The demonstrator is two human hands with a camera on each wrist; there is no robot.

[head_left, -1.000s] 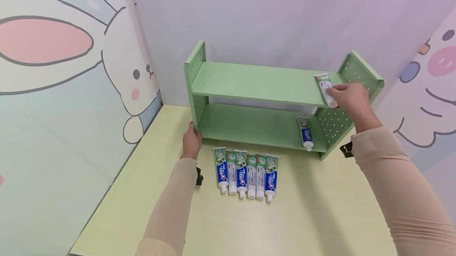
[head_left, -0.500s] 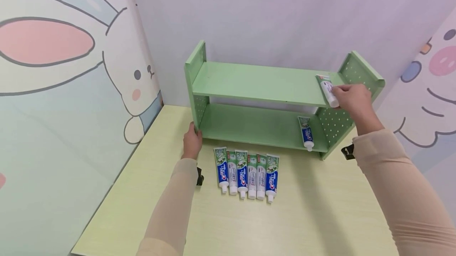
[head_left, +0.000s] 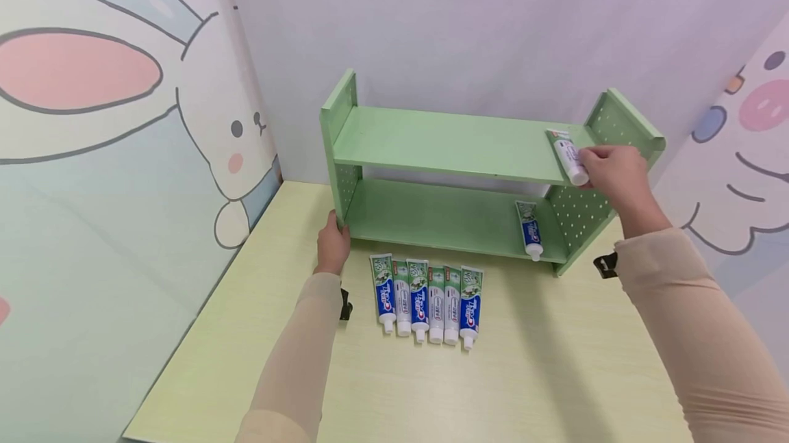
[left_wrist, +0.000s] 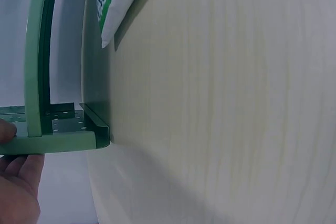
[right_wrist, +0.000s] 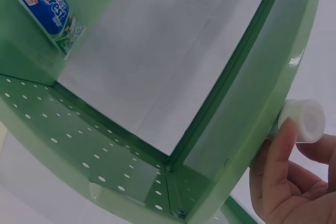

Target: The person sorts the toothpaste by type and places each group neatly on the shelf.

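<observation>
A tube (head_left: 568,155) is pinched near its cap by the fingers of the right hand (head_left: 613,172) at the right end of the top board of the green shelf (head_left: 450,145). The near left post of the shelf is gripped by the left hand (head_left: 333,246). Another tube (head_left: 529,229) is laid on the lower board at the right, and six tubes (head_left: 425,298) are lined on the table (head_left: 524,361) just before the shelf.

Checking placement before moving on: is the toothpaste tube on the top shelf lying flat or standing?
Lying flat: the white toothpaste tube rests lengthwise on the green shelf, cap forward.
</observation>
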